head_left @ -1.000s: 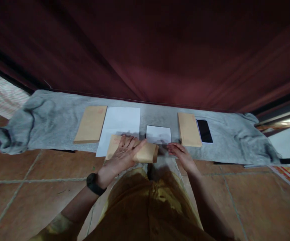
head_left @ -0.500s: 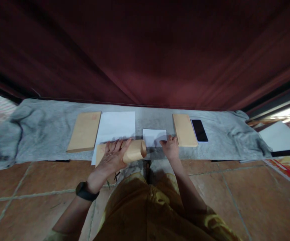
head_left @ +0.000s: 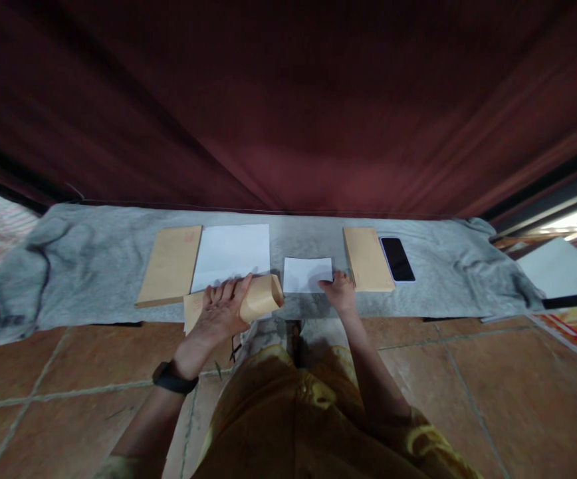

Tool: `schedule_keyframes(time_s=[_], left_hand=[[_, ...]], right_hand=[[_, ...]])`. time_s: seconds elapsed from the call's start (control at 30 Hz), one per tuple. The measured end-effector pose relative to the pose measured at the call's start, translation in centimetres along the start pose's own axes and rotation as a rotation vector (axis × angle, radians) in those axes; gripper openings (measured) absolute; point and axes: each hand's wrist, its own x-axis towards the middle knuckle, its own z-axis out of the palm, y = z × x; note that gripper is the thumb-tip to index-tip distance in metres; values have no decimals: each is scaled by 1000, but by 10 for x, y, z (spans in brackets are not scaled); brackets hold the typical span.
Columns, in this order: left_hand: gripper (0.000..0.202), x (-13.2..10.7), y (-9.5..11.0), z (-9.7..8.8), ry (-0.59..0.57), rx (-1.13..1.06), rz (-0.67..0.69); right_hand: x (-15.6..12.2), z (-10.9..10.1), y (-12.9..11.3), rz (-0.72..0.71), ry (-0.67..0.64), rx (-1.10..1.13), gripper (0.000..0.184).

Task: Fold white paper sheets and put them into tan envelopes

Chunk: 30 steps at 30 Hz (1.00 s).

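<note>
My left hand (head_left: pixel 221 311) lies across a brown kraft envelope (head_left: pixel 261 297), holding it with thumb and fingers. The envelope bulges, and its gaping mouth faces right. Just past that mouth, a folded white paper (head_left: pixel 307 274) rests flat on the grey cloth. My right hand (head_left: pixel 340 293) pinches the right edge of this paper, thumb toward it and the other fingers curled. Larger white paper (head_left: pixel 232 249) lies partly under the envelope and my left hand.
A stack of brown envelopes (head_left: pixel 169 266) sits at the left, and narrower brown envelopes (head_left: pixel 369 261) lie right of my right hand. Beside these is a phone (head_left: pixel 397 259) with a dark screen. Grey cloth (head_left: pixel 448 266) covers the narrow bench; a dark red curtain (head_left: pixel 288 133) hangs behind.
My left hand has shifted slightly left with the envelope, widening the space between its mouth and the folded paper. My right hand stays at the paper's right edge.
</note>
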Motion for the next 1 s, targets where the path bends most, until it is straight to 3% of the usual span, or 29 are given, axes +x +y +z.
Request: schedule_keyframes(time_s=[0.13,0.27,0.37,0.63,1.0], left_hand=[[115,1,-1,1,-14,-11,-10],[117,1,0,-1,-41,-9,-29],[116,2,1,0,-34,-7,-18],[116,3,1,4,3,14,13],[117,4,4,3,-15,3,27]], right_hand=[[-3,-1,5,-5,-56,283,13],[-15,-7,14,14,-151,786,29],[-29,-14,21,23,-137,958,40],[-52,-21,18,-6,-234,995,44],[-49,-22,13,-65,-231,947,49]])
